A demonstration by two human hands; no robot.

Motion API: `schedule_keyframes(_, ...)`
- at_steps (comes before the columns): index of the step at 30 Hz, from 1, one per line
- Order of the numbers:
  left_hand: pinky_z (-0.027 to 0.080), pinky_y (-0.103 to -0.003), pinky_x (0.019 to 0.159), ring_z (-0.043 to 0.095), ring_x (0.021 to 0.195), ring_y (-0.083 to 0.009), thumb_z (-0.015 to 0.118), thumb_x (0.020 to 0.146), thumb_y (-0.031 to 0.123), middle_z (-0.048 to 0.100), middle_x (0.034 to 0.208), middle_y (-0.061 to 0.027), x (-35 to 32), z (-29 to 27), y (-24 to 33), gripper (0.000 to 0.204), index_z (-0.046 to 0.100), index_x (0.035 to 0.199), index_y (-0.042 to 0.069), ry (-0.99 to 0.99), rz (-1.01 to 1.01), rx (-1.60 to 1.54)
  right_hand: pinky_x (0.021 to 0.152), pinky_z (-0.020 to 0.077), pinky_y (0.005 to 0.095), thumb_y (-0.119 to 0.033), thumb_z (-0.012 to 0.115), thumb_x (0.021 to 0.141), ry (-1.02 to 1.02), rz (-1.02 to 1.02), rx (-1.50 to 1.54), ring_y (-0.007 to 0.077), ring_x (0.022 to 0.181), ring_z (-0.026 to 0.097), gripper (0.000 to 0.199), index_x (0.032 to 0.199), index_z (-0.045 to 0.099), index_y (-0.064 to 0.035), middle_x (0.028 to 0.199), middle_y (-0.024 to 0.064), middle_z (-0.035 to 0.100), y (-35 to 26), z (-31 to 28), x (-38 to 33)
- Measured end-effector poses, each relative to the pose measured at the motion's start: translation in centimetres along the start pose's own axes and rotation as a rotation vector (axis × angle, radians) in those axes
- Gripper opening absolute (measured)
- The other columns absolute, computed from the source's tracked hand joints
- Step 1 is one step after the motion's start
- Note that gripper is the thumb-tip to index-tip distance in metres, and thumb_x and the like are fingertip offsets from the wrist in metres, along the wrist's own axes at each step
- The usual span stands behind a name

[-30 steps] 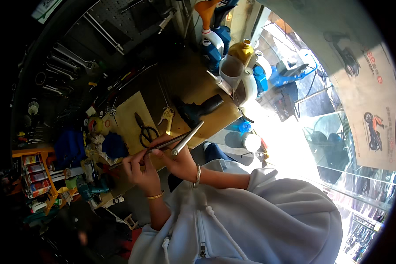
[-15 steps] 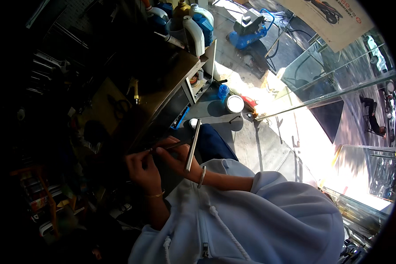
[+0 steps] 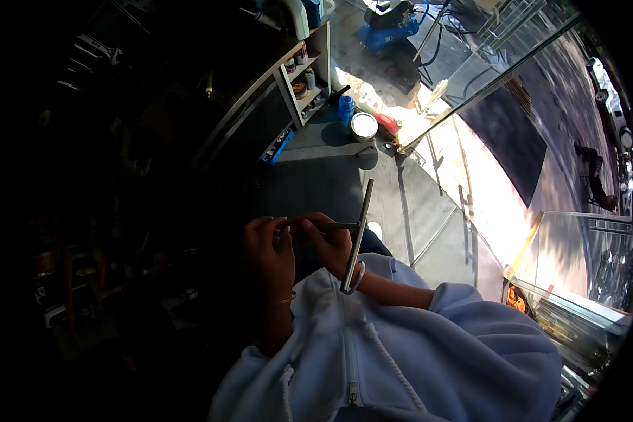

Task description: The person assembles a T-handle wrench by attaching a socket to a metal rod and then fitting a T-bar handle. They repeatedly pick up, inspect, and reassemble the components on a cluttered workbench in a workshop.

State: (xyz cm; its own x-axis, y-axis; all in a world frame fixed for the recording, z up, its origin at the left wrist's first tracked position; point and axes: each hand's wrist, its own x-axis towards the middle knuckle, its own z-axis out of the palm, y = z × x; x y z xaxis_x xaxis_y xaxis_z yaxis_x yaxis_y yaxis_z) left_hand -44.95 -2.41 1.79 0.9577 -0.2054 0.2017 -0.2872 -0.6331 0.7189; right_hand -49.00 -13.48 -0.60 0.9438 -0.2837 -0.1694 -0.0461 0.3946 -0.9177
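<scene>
A metal T-handle wrench point(image 3: 359, 235) is held in front of my white hooded jacket, its long bar slanting up and its thinner shaft running left. My right hand point(image 3: 325, 243) is closed around that shaft, thumb on top, close to the crossbar; a light bangle circles this wrist. Close by on the left, my left hand point(image 3: 271, 257) has its fingertips pinched at the far end of the shaft. Deep shadow hides what lies between those fingers. A thin bracelet shows on the left wrist.
Left lies a dark workbench point(image 3: 257, 79) with open shelves point(image 3: 318, 74) at its end. On the floor ahead stand a blue tray point(image 3: 278, 145), a blue bottle point(image 3: 346, 107) and a round can point(image 3: 363, 125). Farther off are a blue machine point(image 3: 389, 35), glass panels point(image 3: 577, 257) and a seated person point(image 3: 595, 176).
Both hands and the wrench appear farther right in the picture. The bench and floor things have slid up and left as the view turned. More of the wrench's shaft now shows.
</scene>
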Motion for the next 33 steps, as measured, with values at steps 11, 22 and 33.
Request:
schedule_keyframes(11,0.048,-0.025,0.066,0.059,0.072,-0.0119,0.051,0.097,0.014,0.062,0.084,-0.0043,-14.6,7.8,10.3,0.018,0.060,0.108,0.003,-0.278,-0.192,-0.560,0.069,0.0499,0.0236,-0.018,0.048,0.099,0.074,-0.038,-0.206,0.0107,0.083,0.059,0.018,0.102,0.055,-0.0011,0.091,0.0061,0.060,-0.3,-15.4,-12.8)
schedule_keyframes(22,0.048,-0.028,0.069,0.057,0.085,-0.0183,0.057,0.093,0.012,0.051,0.102,-0.0102,-32.2,19.3,22.1,0.029,0.053,0.119,0.000,-0.615,0.056,-0.517,0.072,0.0471,0.0257,-0.001,0.050,0.084,0.255,-0.114,-0.439,0.0139,0.086,0.054,0.016,0.099,0.054,-0.0008,0.095,0.0063,0.053,-0.9,-33.5,-29.4)
schedule_keyframes(33,0.050,-0.038,0.076,0.063,0.091,-0.0320,0.052,0.095,0.015,0.060,0.103,-0.0184,-38.9,24.8,27.2,0.031,0.051,0.122,0.000,-0.735,0.115,-0.581,0.081,0.0503,0.0314,-0.024,0.050,0.093,0.188,0.119,0.291,0.0223,0.101,0.061,0.032,0.114,0.051,-0.0004,0.115,0.0123,0.057,-4.4,-41.3,-36.3)
